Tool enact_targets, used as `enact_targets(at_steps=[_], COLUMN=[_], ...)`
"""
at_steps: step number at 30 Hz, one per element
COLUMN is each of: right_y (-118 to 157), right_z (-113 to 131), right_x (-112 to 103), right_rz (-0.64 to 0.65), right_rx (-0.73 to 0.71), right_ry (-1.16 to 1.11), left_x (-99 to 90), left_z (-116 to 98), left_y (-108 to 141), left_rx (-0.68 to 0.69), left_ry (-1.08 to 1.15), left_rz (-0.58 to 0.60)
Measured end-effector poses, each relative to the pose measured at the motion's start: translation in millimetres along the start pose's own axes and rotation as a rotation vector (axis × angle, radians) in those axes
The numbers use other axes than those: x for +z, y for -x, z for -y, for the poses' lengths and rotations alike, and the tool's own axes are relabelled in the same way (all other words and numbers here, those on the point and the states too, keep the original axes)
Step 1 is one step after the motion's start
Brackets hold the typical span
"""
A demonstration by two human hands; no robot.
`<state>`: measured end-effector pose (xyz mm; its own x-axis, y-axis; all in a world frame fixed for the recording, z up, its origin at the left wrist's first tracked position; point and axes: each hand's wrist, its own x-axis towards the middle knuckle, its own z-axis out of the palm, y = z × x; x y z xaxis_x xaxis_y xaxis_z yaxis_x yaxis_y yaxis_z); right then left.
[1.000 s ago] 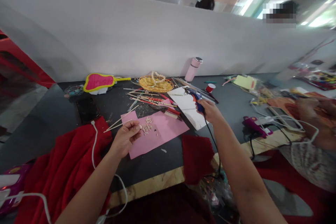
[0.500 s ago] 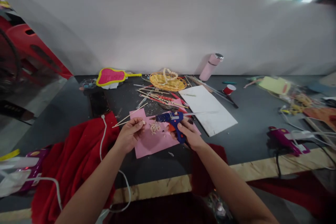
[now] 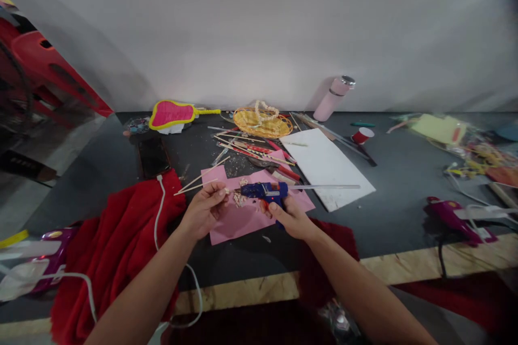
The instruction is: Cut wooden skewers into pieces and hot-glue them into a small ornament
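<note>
My right hand (image 3: 292, 218) is wrapped round the handle of a blue glue gun (image 3: 265, 190), its nozzle pointing left and a long clear glue stick (image 3: 327, 187) sticking out at the back. Between the thumb and fingertips of my left hand (image 3: 207, 207) is a small pale piece (image 3: 225, 191), right at the nozzle; whether they touch is too small to tell. Below the gun lies pink paper (image 3: 234, 226) with a small pile of pale bits (image 3: 239, 199), partly hidden by the gun.
Thin sticks (image 3: 246, 146), a yellow basket (image 3: 263, 125), a white board (image 3: 327, 167) and a pink bottle (image 3: 334, 98) stand or lie behind. A phone (image 3: 154, 156) and red cloth (image 3: 121, 232) are at the left, a thread spool (image 3: 362, 136) at the right.
The glue gun has levelled out and moved left and slightly down, bringing its nozzle to the piece in my left hand. My left hand has hardly moved. The view has shifted slightly.
</note>
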<state>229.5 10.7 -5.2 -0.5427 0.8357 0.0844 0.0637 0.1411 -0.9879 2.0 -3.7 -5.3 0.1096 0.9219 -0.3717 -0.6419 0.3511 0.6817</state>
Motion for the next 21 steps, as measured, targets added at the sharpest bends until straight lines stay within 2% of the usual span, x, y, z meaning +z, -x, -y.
enact_targets(at_steps=[5, 21], right_y=[1.8, 0.7], right_z=[-1.8, -6.5], right_x=[4.0, 8.6], right_rz=[0.005, -0.022], right_rx=[-0.010, -0.003], right_ry=[0.032, -0.081], left_x=[0.1, -2.0], left_z=[1.5, 2.7], left_y=[0.6, -1.6], left_rx=[0.010, 0.022], left_ry=[-0.003, -0.014], left_rz=[-0.015, 0.012])
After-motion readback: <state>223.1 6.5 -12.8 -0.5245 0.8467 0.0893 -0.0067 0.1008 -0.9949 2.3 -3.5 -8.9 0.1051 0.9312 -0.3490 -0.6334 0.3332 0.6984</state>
